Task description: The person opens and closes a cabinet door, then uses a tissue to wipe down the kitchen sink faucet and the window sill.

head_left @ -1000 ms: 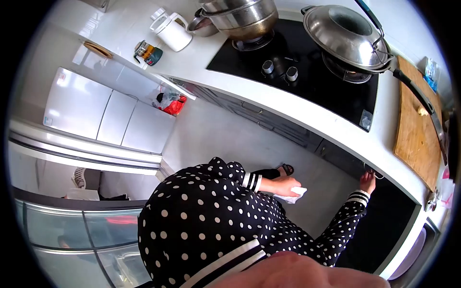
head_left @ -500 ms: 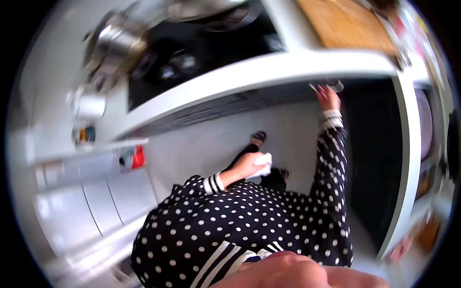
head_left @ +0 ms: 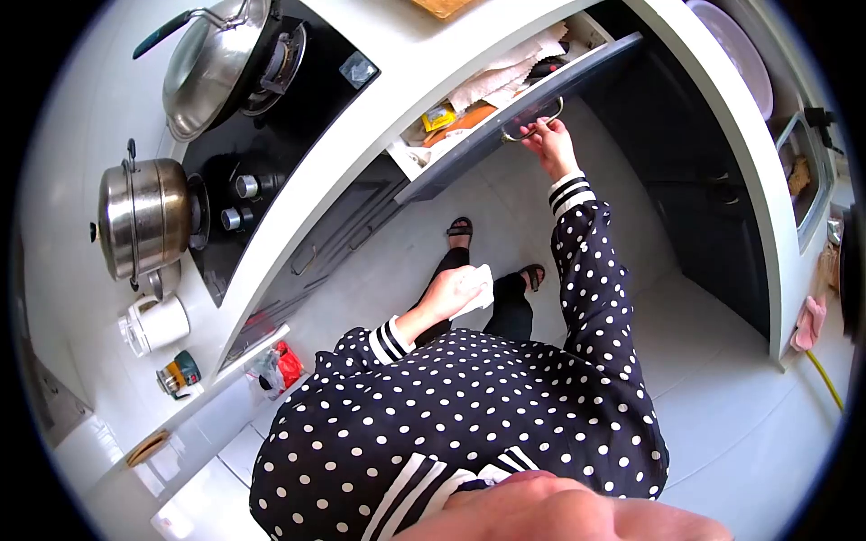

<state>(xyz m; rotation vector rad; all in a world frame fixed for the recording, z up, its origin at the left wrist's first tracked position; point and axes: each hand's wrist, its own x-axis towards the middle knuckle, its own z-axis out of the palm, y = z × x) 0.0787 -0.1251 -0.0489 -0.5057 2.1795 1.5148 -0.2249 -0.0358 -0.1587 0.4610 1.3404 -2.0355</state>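
Observation:
A dark-fronted drawer (head_left: pixel 469 149) stands pulled out under the counter. My right hand (head_left: pixel 548 146) has its fingers hooked round the curved metal handle (head_left: pixel 527 135) on its front. Inside lie a pale cloth (head_left: pixel 505 77), a yellow packet (head_left: pixel 439 117), a long orange-brown item (head_left: pixel 465 123) and some dark things at the far end. In front of my body, my left hand (head_left: pixel 448 293) is closed round a folded white cloth (head_left: pixel 483 287), perhaps tissue; the fingers cover part of it.
Left on the counter are a black cooktop (head_left: pixel 236 162), a wok (head_left: pixel 212 77), a steel pot (head_left: pixel 149 216), a white mug (head_left: pixel 162 322) and a small jar (head_left: pixel 179 372). Dark cabinets (head_left: pixel 695 198) run along the right. A pink cloth (head_left: pixel 810 323) hangs by the counter's end.
The drawer has come out toward me, with my right hand on its handle, and its contents now show. The camera view has turned. My left hand keeps hold of the white cloth.

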